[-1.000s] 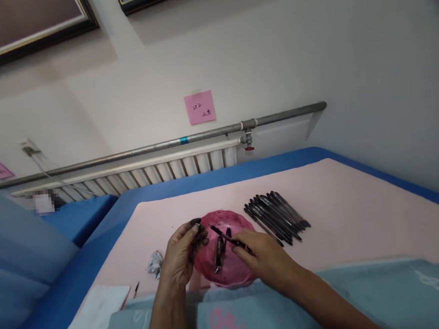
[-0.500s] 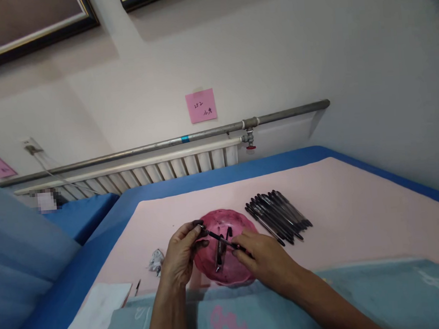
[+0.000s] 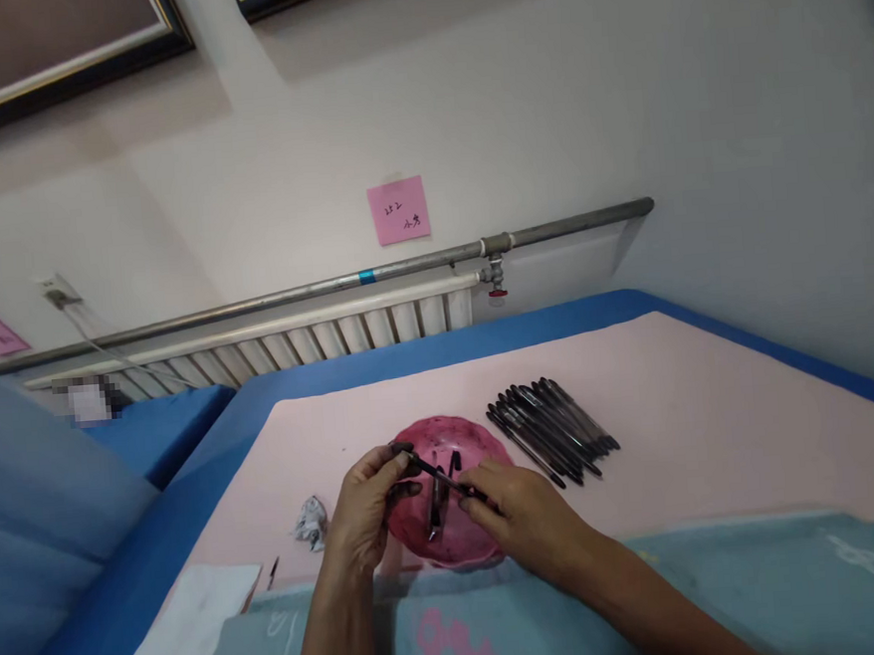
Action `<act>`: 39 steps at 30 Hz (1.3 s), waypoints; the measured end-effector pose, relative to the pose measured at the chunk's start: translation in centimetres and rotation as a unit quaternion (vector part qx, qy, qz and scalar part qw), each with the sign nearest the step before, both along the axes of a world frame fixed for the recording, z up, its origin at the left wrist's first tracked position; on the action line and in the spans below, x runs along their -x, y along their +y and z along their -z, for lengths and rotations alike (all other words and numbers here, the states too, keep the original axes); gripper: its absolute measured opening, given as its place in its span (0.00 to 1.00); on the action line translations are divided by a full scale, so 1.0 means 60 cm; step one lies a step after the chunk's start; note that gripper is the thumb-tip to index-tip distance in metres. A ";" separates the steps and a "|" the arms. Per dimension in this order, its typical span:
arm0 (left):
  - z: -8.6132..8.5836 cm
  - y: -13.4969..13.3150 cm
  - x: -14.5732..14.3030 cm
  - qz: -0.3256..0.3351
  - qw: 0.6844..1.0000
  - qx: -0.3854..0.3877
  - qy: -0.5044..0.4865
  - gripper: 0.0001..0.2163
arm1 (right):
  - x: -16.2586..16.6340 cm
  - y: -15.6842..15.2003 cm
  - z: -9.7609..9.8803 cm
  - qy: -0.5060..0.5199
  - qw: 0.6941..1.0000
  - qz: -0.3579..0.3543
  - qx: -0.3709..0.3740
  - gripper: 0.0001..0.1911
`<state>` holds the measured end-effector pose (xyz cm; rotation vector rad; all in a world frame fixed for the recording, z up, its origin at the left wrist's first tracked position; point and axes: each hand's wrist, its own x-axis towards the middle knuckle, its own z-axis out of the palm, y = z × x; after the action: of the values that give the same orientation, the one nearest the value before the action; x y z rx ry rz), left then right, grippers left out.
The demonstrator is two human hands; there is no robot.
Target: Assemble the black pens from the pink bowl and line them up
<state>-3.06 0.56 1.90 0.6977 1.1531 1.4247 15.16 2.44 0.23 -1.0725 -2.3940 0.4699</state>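
Observation:
Both my hands work over a pink bowl (image 3: 460,436) on the pink table cover. My right hand (image 3: 521,511) pinches a black pen (image 3: 438,476) by its rear part. My left hand (image 3: 364,507) pinches a small dark cap at the pen's front end (image 3: 403,453), so the two pieces meet between my hands. A few black pen parts (image 3: 436,512) lie inside the bowl. A row of several black pens (image 3: 553,429) lies on the cover just right of the bowl.
A crumpled wrapper (image 3: 310,522) and a white paper sheet (image 3: 195,619) lie left of my left hand. A teal towel (image 3: 651,602) covers the near edge. The blue table rim (image 3: 409,359), a radiator (image 3: 295,342) and a pipe run behind.
My left hand has brought the cap to the pen's front end, which was apart from it a second ago. My right hand kept hold of the pen and barely moved.

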 end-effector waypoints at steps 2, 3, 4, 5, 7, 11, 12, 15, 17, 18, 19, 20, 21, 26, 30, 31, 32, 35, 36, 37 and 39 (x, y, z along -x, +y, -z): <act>0.001 0.001 -0.001 0.002 1.000 0.001 0.002 0.11 | 0.000 -0.001 0.001 0.002 1.000 -0.001 -0.001 0.06; 0.002 0.001 -0.002 0.002 1.000 0.001 0.002 0.11 | 0.000 -0.002 0.001 0.005 1.000 0.000 -0.004 0.06; 0.003 0.001 -0.002 0.002 1.000 0.001 0.001 0.11 | 0.001 -0.003 0.002 0.008 1.000 0.001 -0.010 0.05; 0.004 0.002 -0.003 0.001 1.000 0.001 0.001 0.11 | 0.001 -0.004 0.003 0.011 1.000 0.003 -0.017 0.05; 0.007 0.003 -0.003 0.000 1.000 0.001 -0.004 0.11 | 0.003 -0.006 0.004 0.017 0.999 0.007 -0.032 0.06; 0.009 0.003 -0.002 0.001 0.999 0.012 -0.031 0.10 | 0.008 -0.010 0.001 0.047 0.999 0.005 -0.006 0.05; 0.008 0.003 -0.002 0.002 0.999 0.016 -0.040 0.10 | 0.010 -0.010 0.000 0.062 0.998 -0.001 0.020 0.06; 0.004 0.002 -0.002 0.005 0.998 0.020 -0.063 0.11 | 0.014 -0.013 -0.005 0.106 0.989 -0.025 0.097 0.07; 0.002 0.002 -0.004 0.002 0.997 0.015 -0.070 0.13 | 0.017 -0.014 -0.006 0.121 0.986 -0.032 0.110 0.08; 0.001 0.002 -0.005 -0.002 0.998 0.012 -0.068 0.13 | 0.018 -0.015 -0.006 0.123 0.986 -0.031 0.106 0.08; 0.001 0.002 -0.006 -0.007 0.998 0.009 -0.063 0.13 | 0.018 -0.015 -0.006 0.122 0.987 -0.028 0.100 0.08; 0.002 0.002 -0.007 -0.010 0.998 0.007 -0.057 0.12 | 0.019 -0.016 -0.005 0.119 0.988 -0.026 0.096 0.08; 0.003 0.003 -0.008 -0.011 0.999 0.003 -0.049 0.11 | 0.019 -0.015 -0.004 0.115 0.989 -0.024 0.093 0.08; 0.001 0.002 -0.011 -0.001 0.999 0.007 -0.043 0.11 | 0.018 -0.013 -0.002 0.110 0.988 -0.018 0.103 0.08; -0.005 0.000 -0.015 -0.010 0.998 0.014 -0.053 0.12 | 0.016 -0.014 0.001 0.106 0.989 -0.018 0.099 0.07; -0.006 0.000 -0.015 -0.011 0.999 0.010 -0.051 0.11 | 0.016 -0.014 0.001 0.106 0.989 -0.018 0.098 0.07; -0.005 0.000 -0.015 -0.011 0.999 0.007 -0.047 0.10 | 0.016 -0.014 0.001 0.106 0.989 -0.020 0.099 0.07; -0.003 0.000 -0.014 -0.002 0.999 0.009 -0.040 0.10 | 0.016 -0.015 0.002 0.112 0.988 -0.023 0.103 0.07; -0.002 0.000 -0.014 0.002 0.999 0.012 -0.041 0.11 | 0.016 -0.014 0.003 0.112 0.988 -0.023 0.103 0.07; -0.002 0.000 -0.014 0.003 0.999 0.014 -0.041 0.12 | 0.016 -0.014 0.003 0.110 0.988 -0.023 0.102 0.07; -0.001 0.000 -0.014 0.001 0.999 0.014 -0.042 0.12 | 0.017 -0.014 0.004 0.102 0.990 -0.021 0.096 0.07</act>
<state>-2.20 0.57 1.97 0.6127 1.1046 1.4209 14.14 1.62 -0.02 -1.0024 -2.2272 0.8003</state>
